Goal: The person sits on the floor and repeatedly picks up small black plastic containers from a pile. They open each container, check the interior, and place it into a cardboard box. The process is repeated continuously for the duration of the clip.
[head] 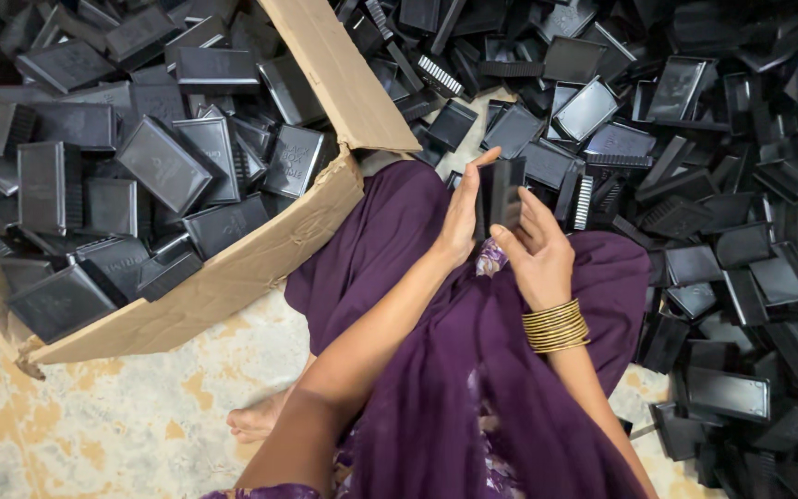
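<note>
A small black plastic box (503,192) is held upright between both my hands, above my lap in purple cloth (445,370). My left hand (462,217) presses its left side with the fingers stretched up along it. My right hand (536,248), with gold bangles (556,326) at the wrist, grips the right side, thumb on the front edge. Whether the box is one piece or two pressed together, I cannot tell.
A cardboard box (233,277) at the left holds several closed black boxes. A big loose heap of black plastic trays and lids (722,185) covers the floor at the right and top. My bare foot (256,423) rests on the mottled floor (122,425).
</note>
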The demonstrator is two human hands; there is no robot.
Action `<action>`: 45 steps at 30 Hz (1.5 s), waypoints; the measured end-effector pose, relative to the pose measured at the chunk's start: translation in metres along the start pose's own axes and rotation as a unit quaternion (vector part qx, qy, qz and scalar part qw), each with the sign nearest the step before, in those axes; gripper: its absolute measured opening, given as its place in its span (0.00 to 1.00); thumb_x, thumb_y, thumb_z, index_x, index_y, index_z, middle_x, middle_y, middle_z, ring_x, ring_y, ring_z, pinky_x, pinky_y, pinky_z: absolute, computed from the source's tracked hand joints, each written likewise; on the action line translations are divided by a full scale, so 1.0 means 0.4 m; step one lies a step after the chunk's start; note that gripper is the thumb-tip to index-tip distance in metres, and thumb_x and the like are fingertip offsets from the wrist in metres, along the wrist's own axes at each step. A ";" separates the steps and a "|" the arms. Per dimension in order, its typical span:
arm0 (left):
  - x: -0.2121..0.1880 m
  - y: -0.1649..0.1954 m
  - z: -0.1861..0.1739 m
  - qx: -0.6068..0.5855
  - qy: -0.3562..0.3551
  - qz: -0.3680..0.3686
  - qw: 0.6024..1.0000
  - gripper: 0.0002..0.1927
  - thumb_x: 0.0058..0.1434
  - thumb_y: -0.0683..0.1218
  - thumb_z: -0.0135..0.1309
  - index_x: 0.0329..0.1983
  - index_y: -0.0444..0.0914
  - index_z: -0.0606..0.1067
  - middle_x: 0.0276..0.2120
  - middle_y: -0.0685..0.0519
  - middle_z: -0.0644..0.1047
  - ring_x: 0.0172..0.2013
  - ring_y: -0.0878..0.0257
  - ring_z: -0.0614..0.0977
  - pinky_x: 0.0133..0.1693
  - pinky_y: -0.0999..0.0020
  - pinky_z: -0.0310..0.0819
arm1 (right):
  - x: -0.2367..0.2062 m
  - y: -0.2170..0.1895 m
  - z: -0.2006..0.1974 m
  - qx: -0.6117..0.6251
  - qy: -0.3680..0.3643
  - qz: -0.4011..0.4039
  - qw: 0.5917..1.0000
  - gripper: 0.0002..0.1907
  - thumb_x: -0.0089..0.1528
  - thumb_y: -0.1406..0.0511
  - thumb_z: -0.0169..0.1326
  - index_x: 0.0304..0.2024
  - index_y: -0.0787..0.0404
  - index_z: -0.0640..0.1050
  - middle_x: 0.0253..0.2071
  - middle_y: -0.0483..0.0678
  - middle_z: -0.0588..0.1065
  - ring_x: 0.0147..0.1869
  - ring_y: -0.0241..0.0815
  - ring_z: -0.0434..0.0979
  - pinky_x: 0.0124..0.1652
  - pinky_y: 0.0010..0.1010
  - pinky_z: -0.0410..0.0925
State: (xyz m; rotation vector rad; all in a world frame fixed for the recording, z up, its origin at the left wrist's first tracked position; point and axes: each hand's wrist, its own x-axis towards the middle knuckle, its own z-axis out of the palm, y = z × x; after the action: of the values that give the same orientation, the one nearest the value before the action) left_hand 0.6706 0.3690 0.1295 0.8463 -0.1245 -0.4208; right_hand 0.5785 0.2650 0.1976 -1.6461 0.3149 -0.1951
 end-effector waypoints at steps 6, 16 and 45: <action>-0.003 0.011 0.015 0.059 0.011 0.018 0.998 0.36 0.76 0.66 0.30 0.73 0.37 0.64 0.55 0.51 0.73 0.52 0.66 0.76 0.56 0.71 0.71 | -0.017 -0.030 0.017 -0.094 0.029 -0.047 0.994 0.34 0.59 0.69 0.66 0.67 0.62 0.71 0.64 0.55 0.74 0.65 0.45 0.77 0.63 0.36 0.70; -0.003 0.004 0.014 0.054 0.017 -0.004 0.998 0.36 0.75 0.67 0.31 0.73 0.38 0.65 0.52 0.52 0.74 0.48 0.67 0.75 0.52 0.72 0.73 | -0.022 -0.036 0.020 -0.114 0.029 -0.056 0.991 0.34 0.58 0.68 0.67 0.66 0.61 0.72 0.62 0.54 0.74 0.64 0.46 0.77 0.61 0.36 0.71; 0.003 0.009 0.007 0.472 0.179 0.203 0.839 0.25 0.72 0.50 0.43 0.24 0.30 0.75 0.20 0.39 0.74 0.22 0.45 0.77 0.30 0.54 0.66 | -0.092 0.010 0.009 -0.193 0.012 -0.079 0.978 0.19 0.62 0.68 0.62 0.55 0.67 0.74 0.39 0.52 0.80 0.44 0.37 0.85 0.42 0.25 0.74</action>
State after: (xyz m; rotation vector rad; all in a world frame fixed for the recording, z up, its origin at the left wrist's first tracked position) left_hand 0.6721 0.3685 0.1341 1.8172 -0.1604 0.2586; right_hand 0.5444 0.2798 0.1953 -2.0580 0.2500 -0.2869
